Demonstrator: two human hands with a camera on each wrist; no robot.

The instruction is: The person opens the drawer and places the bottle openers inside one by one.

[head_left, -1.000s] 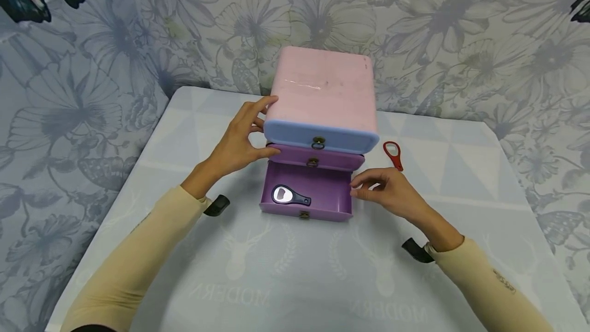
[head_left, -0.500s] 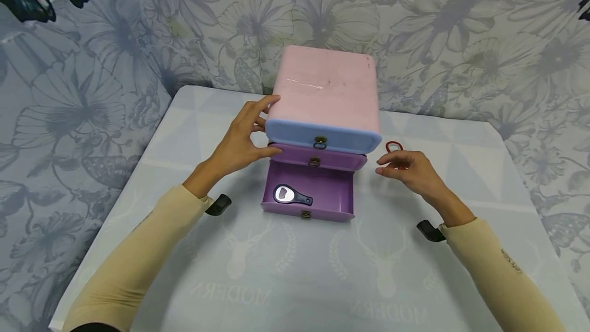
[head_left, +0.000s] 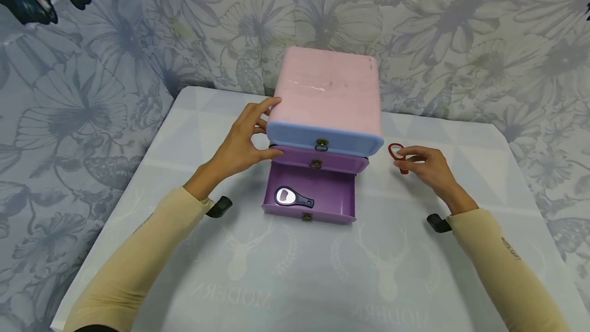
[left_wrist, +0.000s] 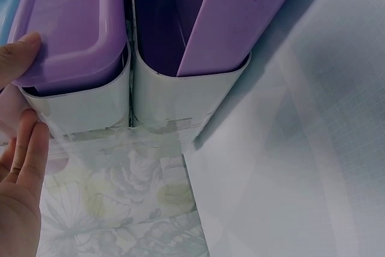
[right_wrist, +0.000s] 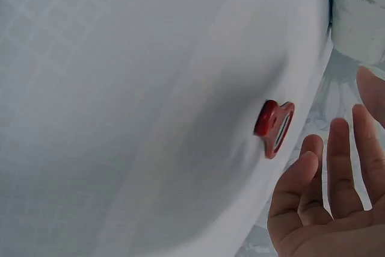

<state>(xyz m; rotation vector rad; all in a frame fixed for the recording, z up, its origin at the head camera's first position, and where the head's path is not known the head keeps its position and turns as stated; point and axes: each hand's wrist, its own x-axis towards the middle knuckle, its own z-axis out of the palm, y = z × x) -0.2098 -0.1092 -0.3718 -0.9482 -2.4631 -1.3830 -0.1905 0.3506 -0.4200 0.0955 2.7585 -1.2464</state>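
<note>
Two hands; right hand (head_left: 426, 165) outstretched, open.

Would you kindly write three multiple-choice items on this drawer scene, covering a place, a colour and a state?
1. Where does the blue-handled metal bottle opener lie?
A. in the open bottom purple drawer
B. on the table
C. on the pink top

2. What colour is the plastic bottle opener by the right hand?
A. green
B. red
C. yellow

3. How is the left hand placed?
A. resting flat on the table
B. holding an opener
C. touching the drawer chest's side

Key: 1 A, it lies inside the pulled-out drawer; 2 B, it is plainly red; 3 C, its fingers rest against the chest.
</note>
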